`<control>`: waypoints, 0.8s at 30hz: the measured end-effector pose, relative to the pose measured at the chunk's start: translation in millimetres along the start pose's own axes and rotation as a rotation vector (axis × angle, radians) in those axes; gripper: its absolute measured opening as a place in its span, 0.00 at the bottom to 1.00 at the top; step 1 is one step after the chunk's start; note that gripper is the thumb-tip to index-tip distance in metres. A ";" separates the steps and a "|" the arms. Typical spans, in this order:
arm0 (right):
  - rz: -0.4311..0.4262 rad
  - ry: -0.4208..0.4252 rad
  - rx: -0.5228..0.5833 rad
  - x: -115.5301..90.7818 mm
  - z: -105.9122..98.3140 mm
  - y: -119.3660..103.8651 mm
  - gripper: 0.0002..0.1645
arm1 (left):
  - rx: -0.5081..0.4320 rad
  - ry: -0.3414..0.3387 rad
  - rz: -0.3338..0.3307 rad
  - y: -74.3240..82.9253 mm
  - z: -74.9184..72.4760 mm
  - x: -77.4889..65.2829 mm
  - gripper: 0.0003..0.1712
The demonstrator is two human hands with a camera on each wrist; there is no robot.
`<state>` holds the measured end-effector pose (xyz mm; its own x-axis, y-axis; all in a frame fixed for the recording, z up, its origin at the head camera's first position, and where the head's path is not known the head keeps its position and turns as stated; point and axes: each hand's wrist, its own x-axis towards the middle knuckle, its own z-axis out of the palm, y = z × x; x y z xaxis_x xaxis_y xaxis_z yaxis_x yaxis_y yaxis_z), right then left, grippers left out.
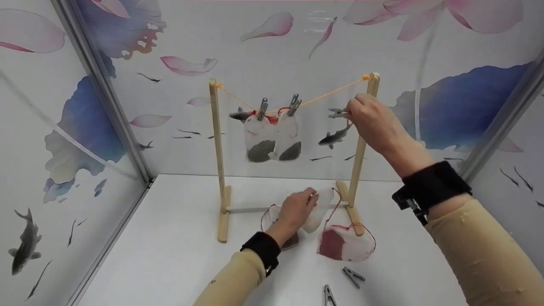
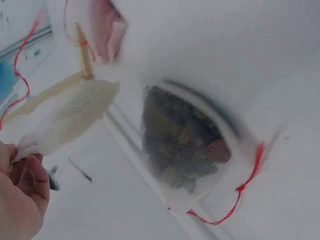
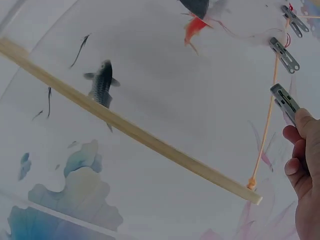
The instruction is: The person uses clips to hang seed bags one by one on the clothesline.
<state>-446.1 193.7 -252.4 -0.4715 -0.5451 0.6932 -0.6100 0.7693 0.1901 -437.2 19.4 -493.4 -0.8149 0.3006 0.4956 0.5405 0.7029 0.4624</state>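
A: Found where, in the head view?
B: Got a pale pouch [image 1: 319, 214] pinched in the left hand [image 1: 293, 214], well below the right hand [image 1: 374, 123], with a grey clothespin [image 1: 337, 113] held there near the right post [image 1: 359, 161].
A: Looking like what?
B: Whitish, see-through, trailing red string [image 1: 339, 197].
A: Open anywhere?
B: Along the orange line [image 1: 335, 91], between the clipped pouches [image 1: 260, 148] and the right post. Tighter below, with a red-filled pouch [image 1: 331, 245] just beside, on the white table [image 1: 148, 255].
A: From the left wrist?
B: Gripped at one end by thumb and fingers; cream-coloured, slightly blurred. Near a dark-filled pouch [image 2: 180, 145], with bare table alongside.
A: From the right wrist?
B: Showing the grey clothespin pinched close to the orange line, with bare line either side.
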 end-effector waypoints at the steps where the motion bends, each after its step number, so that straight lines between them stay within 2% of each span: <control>1: -0.005 0.002 -0.010 4.0 -1.7 0.0 0.06 | -0.059 -0.005 -0.011 1.7 -8.3 7.2 0.11; 3: -0.019 0.002 -0.041 11.8 -3.9 0.3 0.07 | -0.154 0.007 -0.019 7.0 -25.2 21.7 0.12; 6: -0.037 0.004 -0.054 21.0 -5.7 -0.1 0.08 | -0.202 0.079 0.001 17.5 -49.8 42.7 0.12; 10: -0.038 0.016 -0.044 25.6 -4.4 -0.3 0.05 | -0.179 0.201 0.007 31.4 -78.0 67.0 0.11; 13: -0.026 0.028 -0.055 26.9 -2.1 -0.7 0.04 | -0.153 0.255 -0.013 39.3 -94.1 79.8 0.12; 18: 0.028 0.024 -0.038 30.9 -1.9 -0.2 0.04 | -0.120 0.325 -0.017 51.0 -110.8 94.2 0.12; 24: 0.097 -0.015 0.087 32.8 -6.0 5.9 0.04 | -0.048 0.402 -0.050 61.7 -119.9 105.4 0.12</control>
<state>-461.4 182.4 -224.4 -0.5397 -0.4752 0.6949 -0.6138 0.7870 0.0615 -464.6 17.2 -324.4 -0.6987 -0.0163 0.7153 0.5188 0.6768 0.5223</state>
